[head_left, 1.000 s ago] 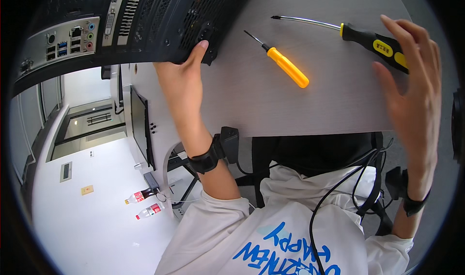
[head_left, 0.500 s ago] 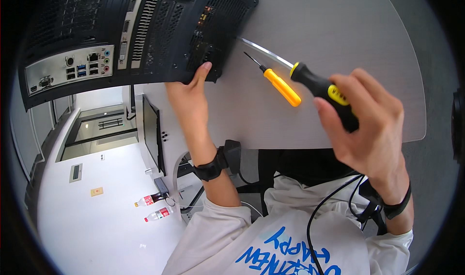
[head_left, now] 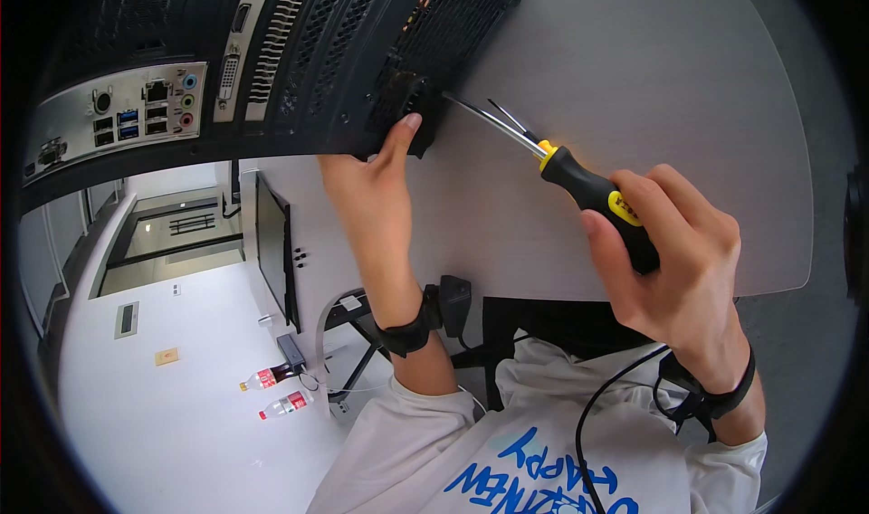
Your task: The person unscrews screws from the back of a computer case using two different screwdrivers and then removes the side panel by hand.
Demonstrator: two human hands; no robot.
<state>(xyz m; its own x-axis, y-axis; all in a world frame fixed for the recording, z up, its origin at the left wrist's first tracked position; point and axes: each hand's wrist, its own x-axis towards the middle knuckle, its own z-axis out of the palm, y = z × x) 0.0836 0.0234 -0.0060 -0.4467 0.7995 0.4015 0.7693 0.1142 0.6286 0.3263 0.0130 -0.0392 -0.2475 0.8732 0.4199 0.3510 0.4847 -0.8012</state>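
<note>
Your right hand (head_left: 683, 256) wraps the likely rigid screwdriver handle (head_left: 587, 193); your left hand (head_left: 373, 193) clasps the probably heavy computer tower (head_left: 317, 132) edgewise

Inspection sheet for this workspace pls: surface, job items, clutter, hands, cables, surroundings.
Surface: grey table, rounded corner at right.
Job items: black computer case, ports showing; large black-and-yellow screwdriver, tip end at the case's edge, contact unclear; small screwdriver on the table, mostly hidden behind the large one.
Clutter: two red-labelled bottles, far left.
Hands: left hand grips the case's edge, thumb on its outside, fingers hidden; right hand holds the large screwdriver's handle.
Cables: black cable across the white shirt.
Surroundings: dark monitor and white wall at left.
</note>
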